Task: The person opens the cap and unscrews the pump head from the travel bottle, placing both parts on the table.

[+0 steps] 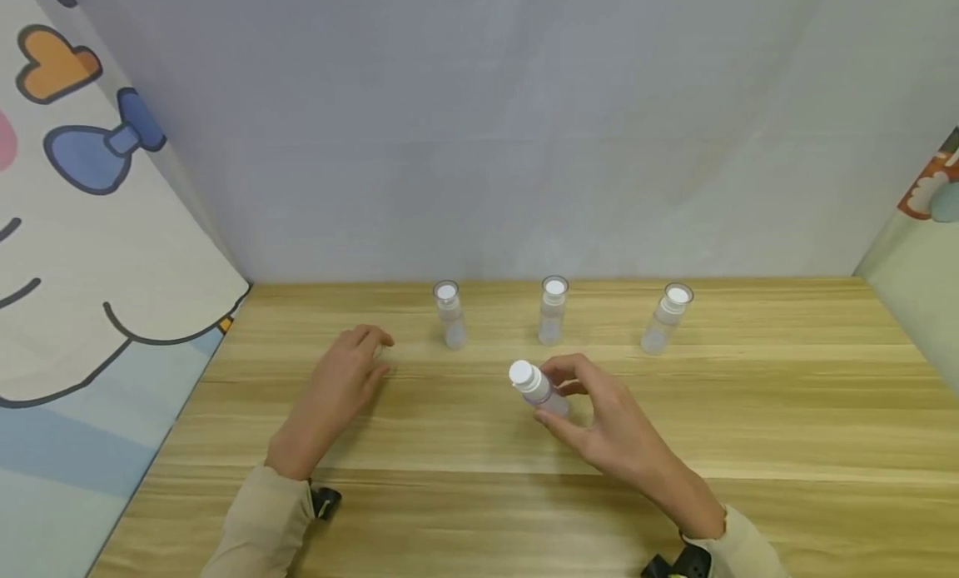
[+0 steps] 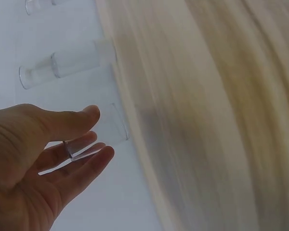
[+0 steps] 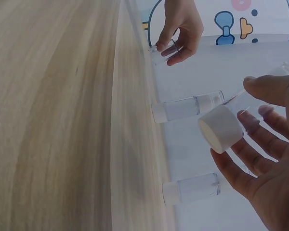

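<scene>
L grip (image 1: 350,374) holds clear cap (image 2: 113,127) near surface (image 1: 449,445); R grip (image 1: 603,416) holds btl (image 1: 534,384), tilted & lifted off surface, in front of 3 capped btls (image 1: 552,313) stdg at back.

The right hand (image 1: 610,420) is gripping a bottle (image 1: 538,387), which is leaning, its white top (image 1: 520,372) toward the far left. The left hand (image 1: 340,382) is curving its fingers about a faint clear piece (image 1: 379,351). Beyond, three bottles (image 1: 552,314) are standing apart in a row on the table (image 1: 449,511), before a grey backdrop (image 1: 524,128).
</scene>
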The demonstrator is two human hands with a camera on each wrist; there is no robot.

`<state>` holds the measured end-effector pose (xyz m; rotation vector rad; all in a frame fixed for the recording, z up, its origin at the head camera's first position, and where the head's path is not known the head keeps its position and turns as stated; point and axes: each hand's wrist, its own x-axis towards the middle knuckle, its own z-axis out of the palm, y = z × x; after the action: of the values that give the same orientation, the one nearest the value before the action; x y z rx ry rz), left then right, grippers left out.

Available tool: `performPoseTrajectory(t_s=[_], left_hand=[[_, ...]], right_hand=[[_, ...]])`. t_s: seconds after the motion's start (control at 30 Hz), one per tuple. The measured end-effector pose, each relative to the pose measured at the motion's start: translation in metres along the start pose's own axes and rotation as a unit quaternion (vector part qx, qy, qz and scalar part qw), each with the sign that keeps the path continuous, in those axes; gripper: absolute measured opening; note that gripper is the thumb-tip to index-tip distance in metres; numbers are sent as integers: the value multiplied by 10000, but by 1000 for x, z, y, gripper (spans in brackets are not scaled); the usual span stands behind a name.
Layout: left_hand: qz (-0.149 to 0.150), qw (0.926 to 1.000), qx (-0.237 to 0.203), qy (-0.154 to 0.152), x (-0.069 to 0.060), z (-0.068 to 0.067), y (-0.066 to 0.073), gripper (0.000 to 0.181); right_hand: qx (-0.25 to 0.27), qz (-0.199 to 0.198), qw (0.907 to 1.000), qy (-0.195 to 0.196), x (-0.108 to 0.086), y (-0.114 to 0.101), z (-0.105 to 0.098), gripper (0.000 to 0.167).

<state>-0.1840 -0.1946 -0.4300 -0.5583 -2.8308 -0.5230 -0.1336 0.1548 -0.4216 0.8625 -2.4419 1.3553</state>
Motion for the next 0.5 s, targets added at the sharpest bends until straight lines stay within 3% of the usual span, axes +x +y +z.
performPoseTrajectory(t_s=[0.5], left_hand=[[-1, 10000, 12, -86, 0, 10, -9, 32]], right_hand=[[-47, 94, 9999, -75, -2, 0, 1, 49]])
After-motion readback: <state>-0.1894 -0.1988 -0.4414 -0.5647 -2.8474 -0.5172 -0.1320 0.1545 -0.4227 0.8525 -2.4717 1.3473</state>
